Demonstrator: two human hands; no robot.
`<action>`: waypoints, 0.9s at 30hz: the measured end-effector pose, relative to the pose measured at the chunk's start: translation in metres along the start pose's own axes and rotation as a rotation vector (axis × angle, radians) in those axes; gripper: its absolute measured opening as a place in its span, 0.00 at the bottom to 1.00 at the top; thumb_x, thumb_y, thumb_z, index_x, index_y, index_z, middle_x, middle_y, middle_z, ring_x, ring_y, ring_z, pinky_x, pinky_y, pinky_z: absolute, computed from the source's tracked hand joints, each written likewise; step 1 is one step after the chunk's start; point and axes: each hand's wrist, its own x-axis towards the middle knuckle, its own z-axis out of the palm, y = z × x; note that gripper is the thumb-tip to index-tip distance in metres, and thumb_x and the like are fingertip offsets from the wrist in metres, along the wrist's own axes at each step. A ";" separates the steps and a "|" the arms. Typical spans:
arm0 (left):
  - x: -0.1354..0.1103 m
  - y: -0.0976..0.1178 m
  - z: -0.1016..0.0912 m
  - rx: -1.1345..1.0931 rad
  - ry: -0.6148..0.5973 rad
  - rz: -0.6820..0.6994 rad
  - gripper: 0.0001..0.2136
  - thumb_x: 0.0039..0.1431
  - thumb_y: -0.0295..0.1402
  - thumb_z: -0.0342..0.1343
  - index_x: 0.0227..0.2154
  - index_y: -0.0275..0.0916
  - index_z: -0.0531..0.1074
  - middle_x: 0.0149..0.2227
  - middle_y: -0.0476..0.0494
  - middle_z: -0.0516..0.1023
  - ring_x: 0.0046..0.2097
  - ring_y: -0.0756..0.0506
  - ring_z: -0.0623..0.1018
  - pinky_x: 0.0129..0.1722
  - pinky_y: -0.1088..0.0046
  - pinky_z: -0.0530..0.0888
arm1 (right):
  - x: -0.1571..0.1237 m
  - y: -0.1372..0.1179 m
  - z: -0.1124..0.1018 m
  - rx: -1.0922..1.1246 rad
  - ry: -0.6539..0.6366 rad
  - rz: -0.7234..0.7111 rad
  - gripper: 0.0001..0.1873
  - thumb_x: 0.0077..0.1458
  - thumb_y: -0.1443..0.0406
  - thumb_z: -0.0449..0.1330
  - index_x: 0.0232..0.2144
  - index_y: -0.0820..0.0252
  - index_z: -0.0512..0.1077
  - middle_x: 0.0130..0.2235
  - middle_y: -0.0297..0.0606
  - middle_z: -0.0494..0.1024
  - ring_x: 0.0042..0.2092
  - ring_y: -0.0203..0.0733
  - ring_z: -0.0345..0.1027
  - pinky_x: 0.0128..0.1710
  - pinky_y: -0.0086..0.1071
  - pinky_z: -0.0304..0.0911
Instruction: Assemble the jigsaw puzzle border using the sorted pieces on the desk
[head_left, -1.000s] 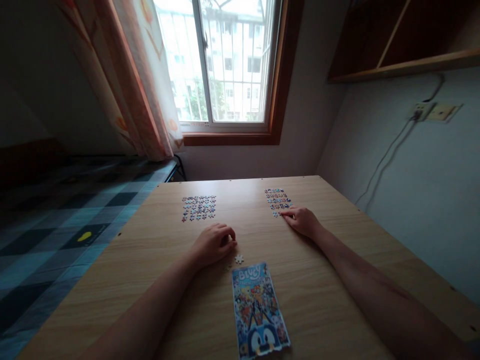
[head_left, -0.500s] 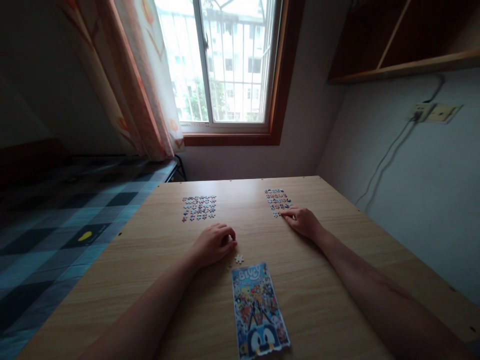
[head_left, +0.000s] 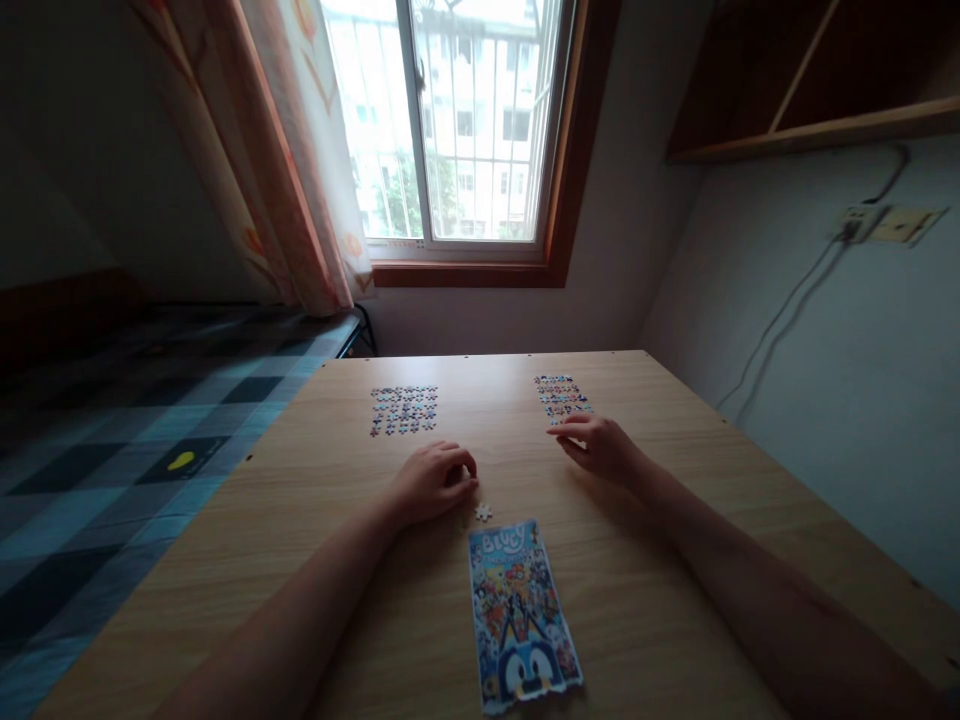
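My left hand rests on the table with its fingers curled in and the thumb near the index finger; whatever lies under the fingers is hidden. Just in front of its thumb is a pale puzzle piece, lying loose. My right hand hovers with fingers stretched out, at the near edge of the right group of puzzle pieces, partly covering its lowest row. I see nothing between those fingers. Further left, beyond my left hand, another group of puzzle pieces is laid out in rows.
A colourful "Bluey" picture sheet with a torn lower edge lies on the wooden table between my forearms. To the left is a bed with a checked cover. A wall with a cable and socket borders the right side.
My right hand has lifted and drawn back slightly from the lowest row of the right group, its fingers straighter. My left hand stays in place. The view has shifted a little.
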 end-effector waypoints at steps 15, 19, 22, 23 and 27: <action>-0.002 0.008 -0.029 -0.052 -0.347 -0.030 0.13 0.46 0.41 0.66 0.26 0.39 0.71 0.31 0.50 0.71 0.39 0.45 0.69 0.40 0.71 0.64 | 0.003 -0.084 0.024 0.036 -0.356 -0.374 0.17 0.62 0.62 0.60 0.53 0.42 0.73 0.55 0.34 0.75 0.55 0.42 0.66 0.55 0.37 0.60; -0.002 0.008 -0.026 -0.058 -0.316 -0.027 0.10 0.49 0.40 0.64 0.26 0.40 0.72 0.31 0.49 0.72 0.39 0.44 0.69 0.41 0.70 0.65 | 0.005 -0.071 0.013 0.069 -0.310 -0.296 0.09 0.62 0.64 0.59 0.43 0.50 0.78 0.45 0.35 0.80 0.44 0.36 0.70 0.47 0.32 0.63; -0.001 0.003 -0.018 -0.044 -0.268 -0.021 0.07 0.53 0.37 0.61 0.27 0.39 0.72 0.31 0.49 0.73 0.37 0.46 0.70 0.40 0.71 0.65 | 0.006 -0.058 0.007 0.034 -0.275 -0.215 0.07 0.61 0.63 0.59 0.36 0.53 0.79 0.40 0.34 0.80 0.39 0.35 0.70 0.42 0.30 0.62; -0.001 0.001 -0.014 -0.034 -0.241 -0.030 0.07 0.53 0.37 0.60 0.27 0.39 0.72 0.31 0.49 0.73 0.36 0.46 0.70 0.39 0.71 0.65 | 0.006 -0.055 0.007 0.016 -0.266 -0.192 0.08 0.60 0.63 0.59 0.35 0.54 0.79 0.39 0.34 0.80 0.38 0.36 0.70 0.42 0.30 0.62; -0.001 -0.003 -0.003 0.009 -0.127 -0.069 0.06 0.56 0.36 0.58 0.29 0.40 0.73 0.29 0.49 0.74 0.34 0.47 0.70 0.35 0.72 0.64 | 0.005 -0.050 0.008 -0.048 -0.230 -0.131 0.12 0.62 0.63 0.56 0.32 0.55 0.79 0.37 0.35 0.81 0.38 0.37 0.71 0.40 0.29 0.61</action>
